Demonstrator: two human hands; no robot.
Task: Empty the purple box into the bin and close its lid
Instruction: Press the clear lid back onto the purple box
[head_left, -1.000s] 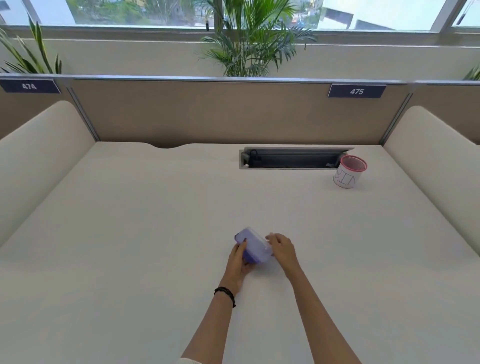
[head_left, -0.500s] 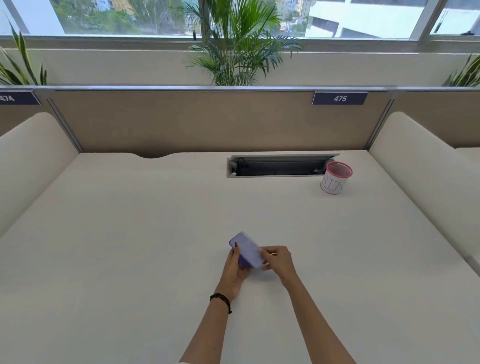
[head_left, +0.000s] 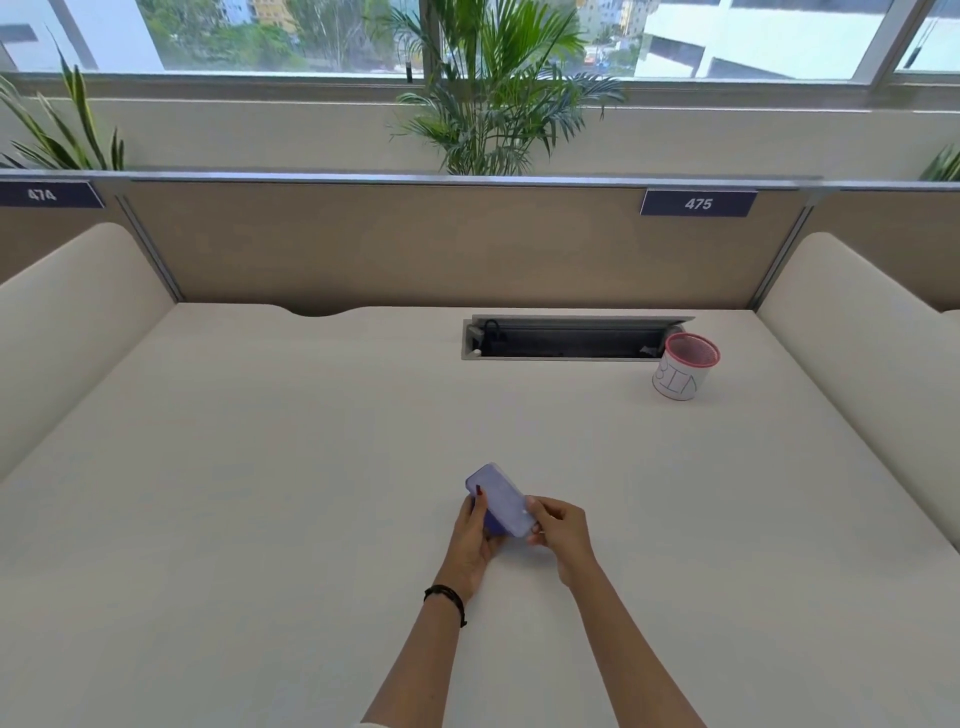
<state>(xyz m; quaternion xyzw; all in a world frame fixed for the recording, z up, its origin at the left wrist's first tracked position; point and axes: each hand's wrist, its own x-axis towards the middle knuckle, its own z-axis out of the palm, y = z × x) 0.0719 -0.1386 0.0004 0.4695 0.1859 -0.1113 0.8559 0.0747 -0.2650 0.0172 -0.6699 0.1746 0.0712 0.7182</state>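
Not much has shifted since a second ago: the purple box has tipped up a bit more on the desk between the two hands, near the middle of the front half. Left hand cups it from the left side, thumb over the lid. Right hand has its fingertips pinched on the box's near right corner, looks like it's working at the lid. Lid looks still on, so nothing's emptied yet. Pink-rimmed bin sits well apart, toward the far right corner by the cable slot.
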